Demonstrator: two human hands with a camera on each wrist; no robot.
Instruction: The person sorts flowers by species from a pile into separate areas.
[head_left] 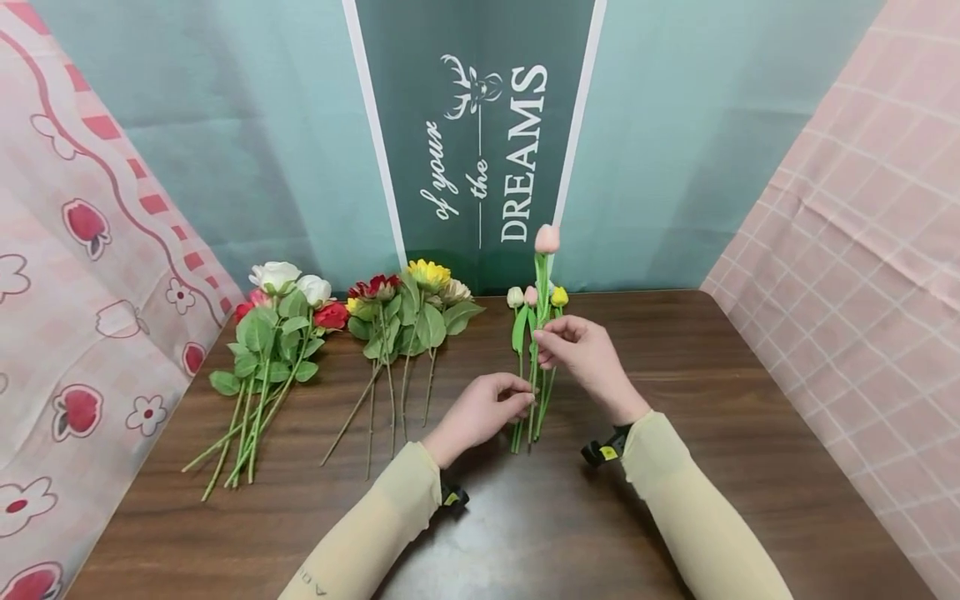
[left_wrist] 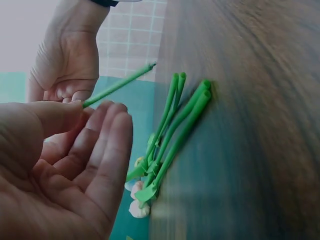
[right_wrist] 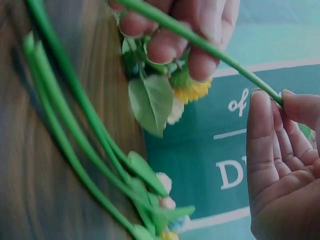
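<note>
A pink artificial tulip [head_left: 547, 239] is held up off the table in both hands, its bloom pointing toward the backdrop. My right hand [head_left: 588, 354] pinches its green stem at mid-height between thumb and forefinger. Lower down, my left hand [head_left: 483, 412] pinches the stem near its cut end, the other fingers loosely extended in the left wrist view. Beneath and behind it several tulips lie on the table, among them a white tulip [head_left: 515, 297], a smaller pink tulip [head_left: 531, 296] and a yellow tulip [head_left: 559, 296]. Their stems [left_wrist: 175, 125] lie close together.
Left of the hands lies a bunch of sunflower-like yellow and dark red flowers [head_left: 429, 275]. Farther left is a bunch of white and red roses [head_left: 274, 277]. The brown wooden table [head_left: 712, 467] meets a green backdrop [head_left: 645, 167] behind and patterned cloths at both sides.
</note>
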